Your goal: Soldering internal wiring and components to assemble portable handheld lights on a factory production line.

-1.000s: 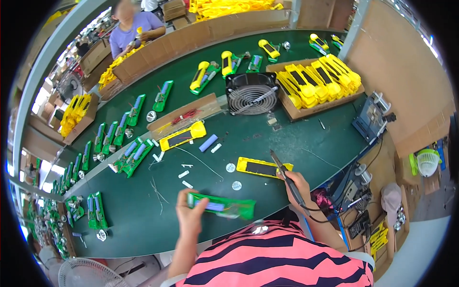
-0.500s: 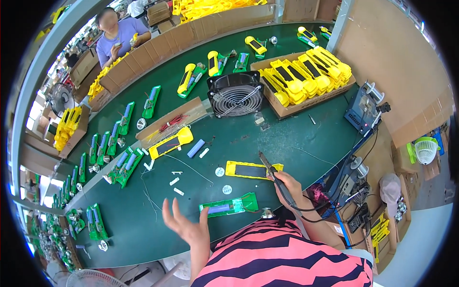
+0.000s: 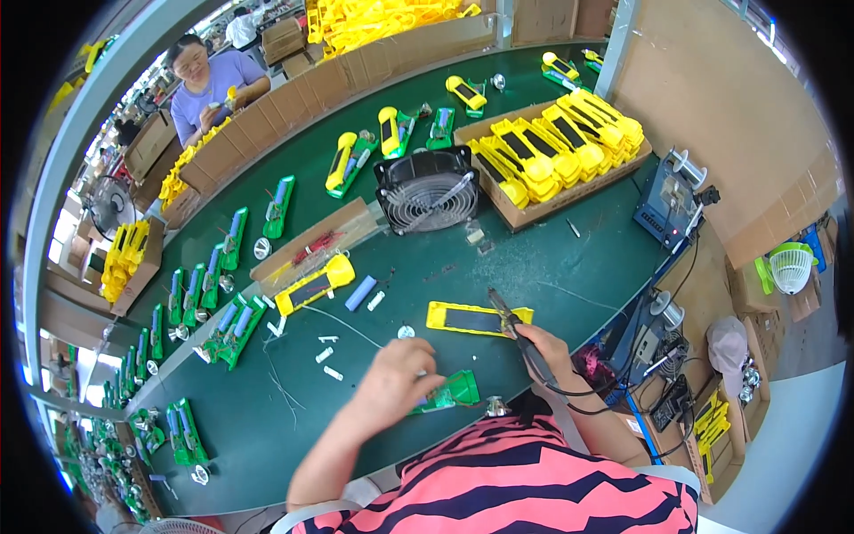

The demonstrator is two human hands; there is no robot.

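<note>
My right hand (image 3: 550, 349) grips a soldering iron (image 3: 503, 311) with a dark cable, its tip pointing away from me over a yellow casing with a dark panel (image 3: 470, 319). My left hand (image 3: 398, 378) is closed, fingers curled down above the table, and whatever lies between the fingertips is hidden. Beneath and beside that hand lies a green casing (image 3: 461, 389), its battery side covered by the hand. A round white sticker (image 3: 406, 332) shows just beyond the fingers. Near the green casing's right end sits a silver reflector (image 3: 496, 407).
A black fan (image 3: 429, 194) stands mid-table, beside a box of yellow casings (image 3: 525, 212). Soldering stations (image 3: 669, 209) line the right edge. Green casings (image 3: 233, 240) run along the left. A loose blue battery (image 3: 359, 293) lies mid-table. A co-worker (image 3: 209, 89) sits beyond the cardboard.
My left hand has swung right and forward from open fingers to curled ones, now covering part of the green casing and one sticker. The right hand still holds the soldering iron in nearly the same place.
</note>
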